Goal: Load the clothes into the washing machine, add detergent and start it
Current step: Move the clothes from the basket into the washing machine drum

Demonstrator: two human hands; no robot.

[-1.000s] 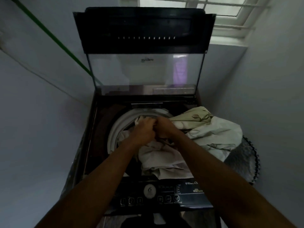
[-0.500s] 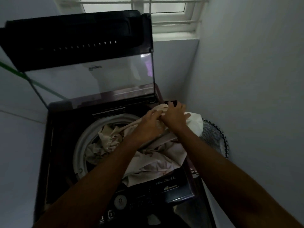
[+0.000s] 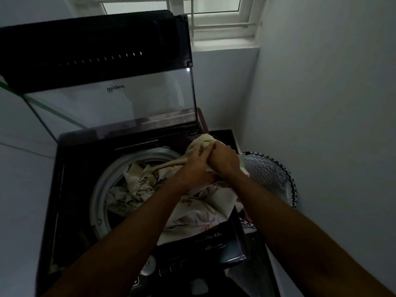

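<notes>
Top-loading washing machine (image 3: 70,189) fills the lower left of the head view, its glass lid (image 3: 111,103) standing upright at 12 o'clock. The round drum opening (image 3: 100,189) is exposed; crumpled pale clothes (image 3: 137,185) lie inside it.

Both hands meet at the machine's right rear corner, at about 1 o'clock from the drum. Left hand (image 3: 196,166): fingers curled, gripping a bunch of the printed cream fabric (image 3: 203,213). Right hand (image 3: 224,157): closed into a fist on the same fabric, knuckles up, pressed against the left hand. A tuft of the fabric sticks up past the fingers at 12 o'clock of the hands.

From the hands the fabric trails two ways: towards 9 o'clock into the drum, and towards 6 o'clock over the machine's right front edge, touching the control panel (image 3: 214,243).

A laundry basket (image 3: 272,172) with a zigzag pattern stands just beside the machine at 3 o'clock, against the wall. A window (image 3: 214,16) sits at 12 o'clock above the lid.
</notes>
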